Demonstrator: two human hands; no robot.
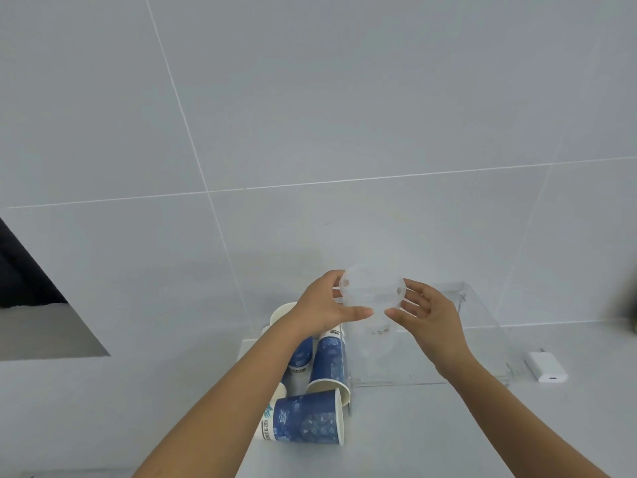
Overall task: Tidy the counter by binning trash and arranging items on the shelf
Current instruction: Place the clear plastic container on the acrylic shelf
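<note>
Counter (396, 436) pale grey, wall (310, 98) tiled — left hand (325, 307), right hand (429, 313) hold clear lid (372, 291).

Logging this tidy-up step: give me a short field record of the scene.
left hand: pinches the clear lid at its left edge
right hand: thumb and fingertips on the lid's right edge
clear lid: held in the air above the clear tray
paper cups: blue, several tipped over on the counter, left of the tray
charger: white, on the counter right of the tray
</note>
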